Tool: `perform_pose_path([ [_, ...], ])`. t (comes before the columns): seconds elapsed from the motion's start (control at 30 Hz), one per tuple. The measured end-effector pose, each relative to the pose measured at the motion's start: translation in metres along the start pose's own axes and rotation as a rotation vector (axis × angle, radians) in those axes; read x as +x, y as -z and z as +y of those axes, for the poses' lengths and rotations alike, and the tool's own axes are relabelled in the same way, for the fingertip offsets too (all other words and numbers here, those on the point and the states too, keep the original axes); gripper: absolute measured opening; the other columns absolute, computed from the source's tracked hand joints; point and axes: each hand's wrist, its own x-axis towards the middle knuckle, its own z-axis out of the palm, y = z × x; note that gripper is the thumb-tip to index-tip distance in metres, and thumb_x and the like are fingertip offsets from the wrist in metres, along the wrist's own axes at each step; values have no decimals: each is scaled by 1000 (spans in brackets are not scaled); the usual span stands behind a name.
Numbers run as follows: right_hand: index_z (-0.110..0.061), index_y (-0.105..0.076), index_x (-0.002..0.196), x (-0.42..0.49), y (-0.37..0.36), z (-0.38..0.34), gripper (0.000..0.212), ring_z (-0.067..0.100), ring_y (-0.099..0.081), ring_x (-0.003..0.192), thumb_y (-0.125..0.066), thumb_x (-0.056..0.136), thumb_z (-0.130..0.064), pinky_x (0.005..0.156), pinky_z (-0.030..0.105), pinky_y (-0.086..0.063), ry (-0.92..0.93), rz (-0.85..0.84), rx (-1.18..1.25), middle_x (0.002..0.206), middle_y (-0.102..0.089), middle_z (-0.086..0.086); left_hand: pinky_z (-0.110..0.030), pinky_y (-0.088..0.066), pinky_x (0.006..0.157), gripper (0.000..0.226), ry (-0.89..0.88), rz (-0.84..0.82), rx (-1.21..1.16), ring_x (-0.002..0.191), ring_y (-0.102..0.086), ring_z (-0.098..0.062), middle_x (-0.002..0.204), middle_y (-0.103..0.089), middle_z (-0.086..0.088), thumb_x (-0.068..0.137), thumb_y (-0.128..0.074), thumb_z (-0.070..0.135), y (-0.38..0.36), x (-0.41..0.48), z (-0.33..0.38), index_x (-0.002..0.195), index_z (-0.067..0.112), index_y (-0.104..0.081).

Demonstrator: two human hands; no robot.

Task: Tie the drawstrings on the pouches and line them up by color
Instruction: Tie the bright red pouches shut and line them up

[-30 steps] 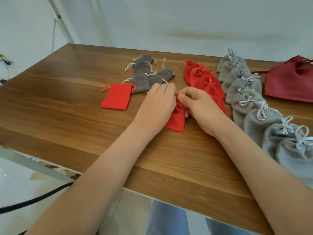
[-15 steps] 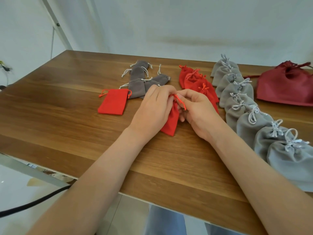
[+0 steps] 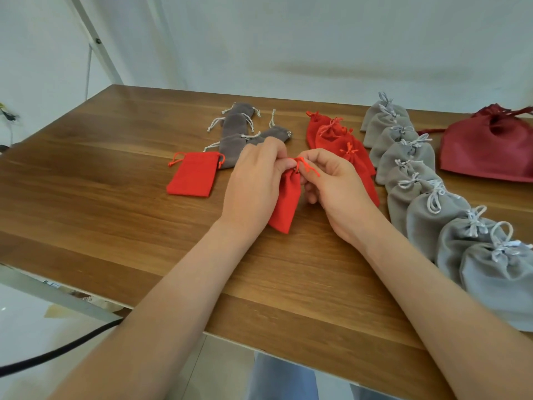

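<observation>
Near mid-table, btwn the two hands, the small red pouch (image 3: 284, 203) hangs neck-up, its lower corner at or just above the wooden table (image 3: 115, 174); can't tell if it touches. Grip: left hand (image 3: 253, 186) pinches the gathered neck w/ curled fingers; right hand (image 3: 331, 183) pinches the orange-red drawstring (image 3: 306, 166) just above it, one loose end trailing across the right fingers. Judging by that, the knot isn't finished yet. Main risk: cord is thin & short, so if either pinch eases before the knot is drawn tight, the loop prob. slips out and the whole neck falls open. Uneven pull is another: tugging one end only could drag the other into the hem channel, hard to fish back. Also the right forearm lies close alongside the row of light grey pouches (image 3: 427, 203), tied & lined up at right; a wide elbow swing could shove them out of line. Just beyond the right hand the tied red pouches (image 3: 340, 140) sit overlapped, so dropping this one in carelessly may knock that row askew or bury a bow. Left of the hands, a flat red pouch (image 3: 193, 177) and the dark grey pouches (image 3: 233, 145) lie w/ cords loose, i.e. work left; the two greys are close in tone, so a mix-up btwn rows is possible.
</observation>
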Motion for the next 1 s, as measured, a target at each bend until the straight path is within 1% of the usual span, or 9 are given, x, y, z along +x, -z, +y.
perform_pose_path([
  [0.1, -12, -58, 85, 1, 1, 0, 16, 8, -42, 57, -49, 97, -9, 49, 20, -31, -34, -2, 37, 67, -51, 1, -26, -36, 75, 19, -96, 116, 75, 82, -41, -18, 85, -58, -9, 89, -57, 19, -1, 2, -2, 80, 3, -59],
  [0.2, -12, -57, 83, 2, 2, -1, 17, 8, -42, 57, -48, 97, -8, 50, 21, -30, -50, -12, 77, 65, -51, -1, -27, -36, 78, 17, -122, 142, 75, 85, -41, -18, 90, -58, -12, 87, -59, 17, -1, 2, -1, 79, 3, -61],
  [0.37, -10, -56, 83, 1, 2, 0, 16, 10, -39, 58, -48, 96, -7, 51, 22, -28, -56, -26, 110, 64, -49, 1, -30, -39, 79, 19, -128, 110, 61, 87, -42, -19, 92, -59, -13, 90, -56, 18, -2, 2, -2, 81, 2, -61],
  [0.57, -12, -58, 82, 0, 2, -2, 18, 9, -39, 58, -48, 96, -9, 52, 23, -28, -65, -25, 117, 65, -49, 0, -34, -39, 75, 24, -213, 73, 162, 84, -41, -21, 89, -59, -16, 95, -50, 16, -2, 3, -3, 84, 0, -64],
  [0.7, -5, -58, 95, 0, 2, -3, 12, 6, -41, 55, -48, 97, -11, 51, 22, -30, -68, -17, 107, 66, -50, 0, -37, -37, 72, 25, -309, 60, 263, 80, -38, -23, 81, -57, -18, 96, -46, 13, -1, 5, -3, 80, 0, -60],
  [0.8, -2, -57, 101, 1, 2, -2, 14, 10, -44, 59, -48, 97, -12, 55, 26, -32, -76, 18, 94, 71, -52, 5, -38, -34, 72, 27, -385, 21, 358, 78, -39, -27, 80, -54, -19, 99, -40, 10, -2, 5, -3, 82, 1, -58],
  [0.83, -2, -58, 100, 1, 2, -3, 15, 12, -44, 60, -47, 97, -11, 57, 27, -34, -78, 39, 90, 72, -53, 6, -39, -33, 73, 27, -405, 4, 401, 78, -41, -29, 81, -54, -19, 100, -38, 10, -3, 4, -4, 83, 1, -57],
  [0.9, -4, -57, 87, 1, 3, -5, 18, 10, -44, 59, -44, 99, -11, 55, 25, -35, -77, 100, 71, 71, -52, 4, -40, -33, 73, 23, -421, 9, 441, 78, -39, -30, 80, -53, -20, 99, -38, 6, -3, 3, -3, 84, 0, -56],
  [1.0, -14, -53, 77, -1, 3, -11, 25, 1, -41, 45, -42, 100, -12, 45, 17, -34, -71, 181, 26, 60, -51, -6, -41, -34, 75, 15, -391, 79, 361, 79, -33, -28, 77, -52, -22, 91, -43, 1, 0, 4, 4, 83, -2, -55],
])
